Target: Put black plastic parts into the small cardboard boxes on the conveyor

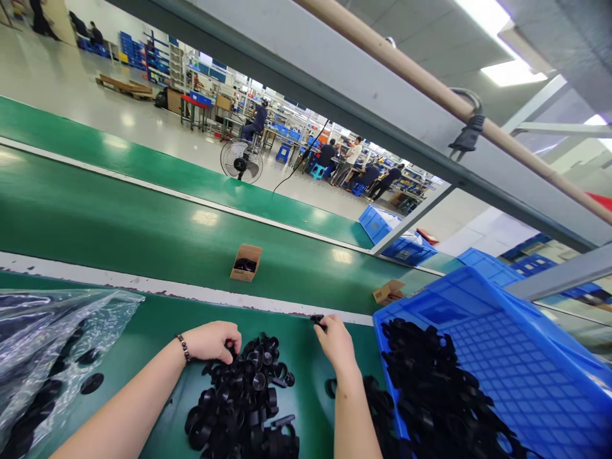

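My left hand [215, 341], with a beaded bracelet at the wrist, is closed on a small round black plastic part [230, 348] at the upper left edge of a heap. That heap of black plastic caps and rings [243, 395] lies on the green work surface between my arms. To the right, my right hand [336, 341] pinches a small black plastic piece [316, 319] near the white strip. More black parts [377, 405] lie beyond my right forearm, against the blue crate [521, 344], which holds a large pile of similar black pieces [440, 389].
A clear plastic bag [95, 325] with black discs lies at the left, a loose disc [92, 383] beside it. Small cardboard boxes [246, 261] stand on the green belt [119, 204] ahead. A metal frame crosses overhead. Beyond are a fan [241, 160] and people.
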`<state>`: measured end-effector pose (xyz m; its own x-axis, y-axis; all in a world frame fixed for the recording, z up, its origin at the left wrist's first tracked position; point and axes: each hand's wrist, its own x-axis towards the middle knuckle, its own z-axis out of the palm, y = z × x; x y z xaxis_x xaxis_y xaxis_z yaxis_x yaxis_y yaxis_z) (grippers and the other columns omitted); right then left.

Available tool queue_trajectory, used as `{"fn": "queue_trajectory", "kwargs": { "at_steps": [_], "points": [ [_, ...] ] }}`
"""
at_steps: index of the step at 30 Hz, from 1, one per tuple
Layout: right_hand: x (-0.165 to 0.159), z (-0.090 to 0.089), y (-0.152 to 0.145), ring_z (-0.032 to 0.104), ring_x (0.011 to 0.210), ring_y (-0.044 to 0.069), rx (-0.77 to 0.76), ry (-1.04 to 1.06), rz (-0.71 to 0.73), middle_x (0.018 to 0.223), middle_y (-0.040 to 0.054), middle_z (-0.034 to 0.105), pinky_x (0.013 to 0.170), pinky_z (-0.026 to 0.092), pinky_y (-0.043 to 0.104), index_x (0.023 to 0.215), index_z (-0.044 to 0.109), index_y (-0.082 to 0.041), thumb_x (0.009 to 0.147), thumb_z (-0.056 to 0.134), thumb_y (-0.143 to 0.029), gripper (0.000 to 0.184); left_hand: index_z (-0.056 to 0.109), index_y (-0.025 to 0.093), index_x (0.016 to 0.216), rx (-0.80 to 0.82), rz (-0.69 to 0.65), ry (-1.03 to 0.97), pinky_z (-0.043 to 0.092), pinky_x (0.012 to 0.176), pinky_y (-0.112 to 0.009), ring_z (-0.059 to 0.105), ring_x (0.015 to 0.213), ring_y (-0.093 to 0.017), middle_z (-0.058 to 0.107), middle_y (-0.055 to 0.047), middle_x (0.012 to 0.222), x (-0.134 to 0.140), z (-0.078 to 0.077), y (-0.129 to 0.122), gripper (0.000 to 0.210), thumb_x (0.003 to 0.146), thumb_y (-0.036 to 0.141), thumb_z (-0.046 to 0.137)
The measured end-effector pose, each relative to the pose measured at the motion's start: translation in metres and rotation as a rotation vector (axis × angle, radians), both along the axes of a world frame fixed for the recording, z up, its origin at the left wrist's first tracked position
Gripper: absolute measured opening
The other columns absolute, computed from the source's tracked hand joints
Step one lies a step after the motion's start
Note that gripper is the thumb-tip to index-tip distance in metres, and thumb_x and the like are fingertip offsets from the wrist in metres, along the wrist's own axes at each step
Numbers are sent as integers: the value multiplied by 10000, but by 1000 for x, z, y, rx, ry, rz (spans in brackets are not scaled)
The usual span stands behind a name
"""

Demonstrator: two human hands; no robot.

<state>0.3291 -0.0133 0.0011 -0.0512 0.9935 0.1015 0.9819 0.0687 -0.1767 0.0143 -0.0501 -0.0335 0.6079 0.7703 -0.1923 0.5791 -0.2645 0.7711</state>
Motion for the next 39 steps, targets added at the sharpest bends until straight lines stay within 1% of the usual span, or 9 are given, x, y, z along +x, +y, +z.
{"fn": "queue_trajectory", "kwargs": {
  "at_steps": [3,6,11,15,18,26,31,36,39],
  "points": [
    [-31,-19,12,533,735,125,62,113,60,941,34,519,644,385,235,804,580,-203,769,439,-313,183,616,239,710,54,8,0,335,570,-202,478,680,-119,506,41,804,1,0,-1,154,563,285,611],
    [-48,-42,17,529,786,139,86,179,114,910,37,523,683,405,249,789,590,-199,765,442,-280,170,564,195,606,48,47,-10,322,555,-203,463,640,-113,500,39,722,2,-3,1,87,595,277,590],
    [-43,-60,17,505,923,165,158,224,120,1041,65,487,761,415,272,805,602,-192,785,421,-294,209,485,178,649,-24,402,-172,325,523,-209,423,544,-107,447,52,564,2,-10,10,177,706,345,474],
    [-39,-61,17,511,928,162,184,251,145,1041,67,490,778,417,273,812,606,-191,787,413,-287,216,468,185,628,142,576,-128,357,575,-244,453,596,-133,469,24,614,9,-15,12,191,738,338,438],
    [-43,-60,16,508,932,154,184,301,209,1006,62,510,790,416,259,818,601,-190,781,415,-246,197,477,187,633,294,552,-61,377,667,-270,478,697,-149,490,-7,735,13,-16,10,155,753,271,425],
    [-46,-58,15,504,889,150,198,293,246,965,63,508,773,418,259,833,609,-190,785,407,-222,210,549,193,699,321,418,35,385,726,-285,494,775,-165,491,-32,823,7,-11,7,142,760,213,423],
    [-46,-58,14,505,820,138,202,257,274,875,54,512,755,415,247,843,617,-185,802,385,-220,238,542,198,659,364,446,95,373,698,-285,494,765,-173,509,-25,775,9,-6,4,138,749,248,451],
    [-47,-59,15,507,847,140,202,246,299,921,63,517,775,417,244,855,620,-182,813,360,-193,263,495,200,694,381,567,-32,377,660,-272,485,698,-153,519,-12,744,12,-5,5,195,806,278,355],
    [-48,-60,15,506,896,146,196,228,304,979,72,521,808,414,247,868,624,-180,806,359,-168,273,484,203,697,345,566,-72,384,669,-278,488,710,-156,528,-13,749,12,-8,6,187,806,261,343]
  ]
}}
